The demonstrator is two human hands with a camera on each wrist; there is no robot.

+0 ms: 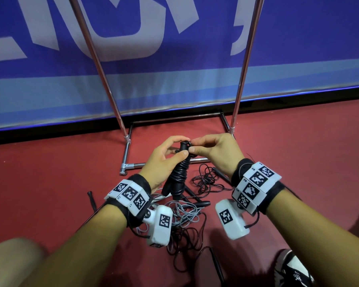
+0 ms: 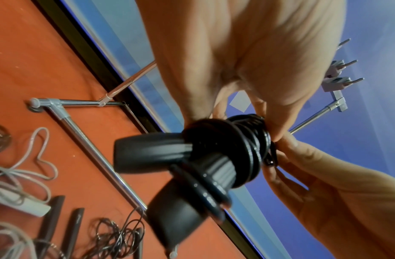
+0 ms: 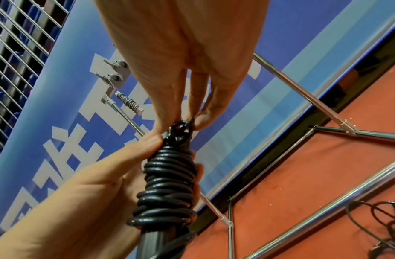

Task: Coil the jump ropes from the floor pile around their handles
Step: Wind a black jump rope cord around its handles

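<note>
- Both hands meet at the top of one black rope bundle, held up above the floor in front of the person.
- Left hand wraps the handles just under the top, thumb pressed on the upper turns of the coil.
- Right hand pinches the small end loop at the top between thumb and fingers.
- My reading: the wrapping on this rope is nearly done, and the step in hand is tucking or locking the free end.
- To do it well, keep the left thumb on the top turns so they do not slacken, pull the end snug, and seat it under a turn before letting go.
- Turns look uneven near the bottom; a loose grip there could let them slide off the handles.
- Below the wrists lies the pile: thin black ropes, loose dark handles and a grey rope, all tangled on the red floor.
- Beyond the hands stands a metal rack base, with a blue banner along the floor's far edge.
- No container shows in any view.
</note>
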